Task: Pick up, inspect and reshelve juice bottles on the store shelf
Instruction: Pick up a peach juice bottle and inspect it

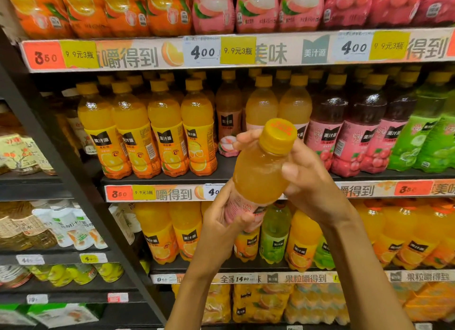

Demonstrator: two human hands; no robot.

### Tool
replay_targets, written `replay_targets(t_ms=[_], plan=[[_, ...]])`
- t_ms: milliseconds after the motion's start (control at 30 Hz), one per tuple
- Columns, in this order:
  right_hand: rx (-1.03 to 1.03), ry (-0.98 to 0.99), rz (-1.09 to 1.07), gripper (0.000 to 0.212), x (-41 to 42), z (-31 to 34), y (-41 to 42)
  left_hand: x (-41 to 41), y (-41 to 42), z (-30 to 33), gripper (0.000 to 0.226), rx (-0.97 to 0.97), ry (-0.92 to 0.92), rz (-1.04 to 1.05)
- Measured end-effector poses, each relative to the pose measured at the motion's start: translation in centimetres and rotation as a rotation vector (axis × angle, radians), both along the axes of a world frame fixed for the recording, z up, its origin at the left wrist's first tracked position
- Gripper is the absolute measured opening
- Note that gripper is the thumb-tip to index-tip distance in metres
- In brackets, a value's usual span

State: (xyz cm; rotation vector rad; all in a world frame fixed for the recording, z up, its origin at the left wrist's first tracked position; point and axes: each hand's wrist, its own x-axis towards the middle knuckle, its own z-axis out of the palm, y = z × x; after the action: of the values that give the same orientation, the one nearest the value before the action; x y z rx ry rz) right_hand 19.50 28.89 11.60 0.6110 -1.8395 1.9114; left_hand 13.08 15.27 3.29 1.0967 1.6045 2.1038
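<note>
Both of my hands are on one bottle [258,172], held up in front of the middle shelf [221,174], out in the open air and touching nothing but me. It is a pale orange juice with a yellow cap [278,136] and a pink label round its lower half. My left hand [221,221] cups the base, fingers curled round the label. My right hand [305,179] wraps the shoulder and neck from the far side, thumb pressed on the clear part, fingertips showing just left of the cap.

To inspect it well, I reckon I should keep the lower grip firm and let the upper fingers loosen, so I can roll the bottle and bring the label and any printed date round to face me. The cap top carries red print, so a slight tip toward my eyes would let me read it. A slow turn suits a slick plastic wall.

Its long axis runs on a slant, base low and to the left, cap high and to the right, with the cap leaning a little toward me.

Behind it, the middle shelf holds rows of orange bottles [147,132] on the left, then pale ones with pink labels, dark red ones [344,132] and green ones at the right. A gap [226,167] shows among the pale ones, likely the spot to return mine. Price tags [118,194] line the shelf edge.
</note>
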Motion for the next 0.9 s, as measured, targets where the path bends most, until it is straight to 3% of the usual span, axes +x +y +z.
replay_targets(t_ms=[100,267,400,600,767,900], plan=[[0.131,0.008,-0.047,0.057,-0.1,0.0,0.1,-0.3,0.3,-0.5,0.07,0.025,0.03,0.021],[0.124,0.011,-0.155,0.048,-1.1,0.1,0.1,-0.9,1.2,-0.8,0.07,0.018,0.015,0.083],[0.095,0.036,-0.306,0.044,-2.7,0.0,-0.2,-2.1,1.7,-0.9,0.04,0.059,-0.029,0.198],[0.08,0.046,-0.452,0.047,-5.8,-0.3,-0.6,-3.9,3.0,-1.1,0.069,0.018,0.08,0.225],[0.077,0.033,-0.471,0.05,-7.8,-0.5,-0.3,-6.2,4.4,-1.1,0.077,0.023,0.058,0.341],[0.055,0.047,-0.499,0.048,-8.9,-0.6,0.4,-6.7,4.9,-1.3,0.068,0.093,0.02,0.331]])
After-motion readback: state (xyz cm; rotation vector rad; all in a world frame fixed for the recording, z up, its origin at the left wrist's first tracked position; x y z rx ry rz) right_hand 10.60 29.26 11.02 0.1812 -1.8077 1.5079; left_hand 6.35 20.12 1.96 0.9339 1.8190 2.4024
